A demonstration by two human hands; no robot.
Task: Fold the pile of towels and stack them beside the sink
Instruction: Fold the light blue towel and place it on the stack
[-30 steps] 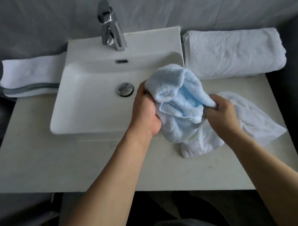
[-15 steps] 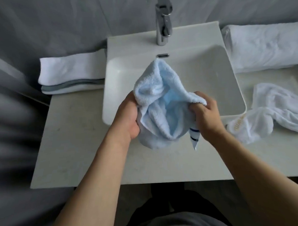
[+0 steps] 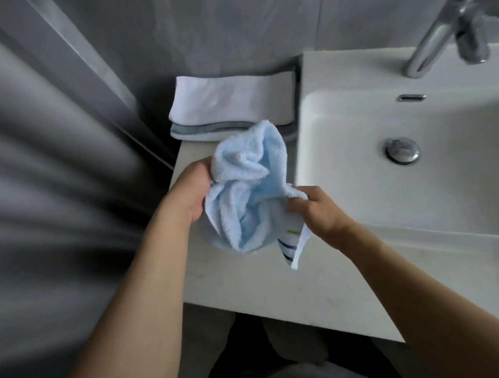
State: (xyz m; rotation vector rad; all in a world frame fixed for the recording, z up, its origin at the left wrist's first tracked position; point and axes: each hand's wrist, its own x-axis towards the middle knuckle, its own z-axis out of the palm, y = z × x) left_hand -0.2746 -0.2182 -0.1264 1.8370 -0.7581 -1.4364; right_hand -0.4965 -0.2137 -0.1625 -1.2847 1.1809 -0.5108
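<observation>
A crumpled light blue towel (image 3: 248, 189) with a striped white corner hangs between both hands above the counter (image 3: 247, 286), left of the sink (image 3: 354, 132). My left hand (image 3: 190, 191) grips its upper left bunch. My right hand (image 3: 315, 211) pinches its right edge, with the striped corner dangling below. Behind it, against the wall, lies a stack of folded towels (image 3: 233, 103): a white one on top, a grey-edged one beneath.
The chrome tap (image 3: 447, 28) and the drain plug (image 3: 402, 150) sit to the right in the white basin. A grey wall and a blurred grey surface fill the left side. The counter's front edge runs just below my forearms.
The blue towel and both hands have travelled left, from in front of the sink to the counter left of it. The view has swung left; the right-side towels have left the frame.
</observation>
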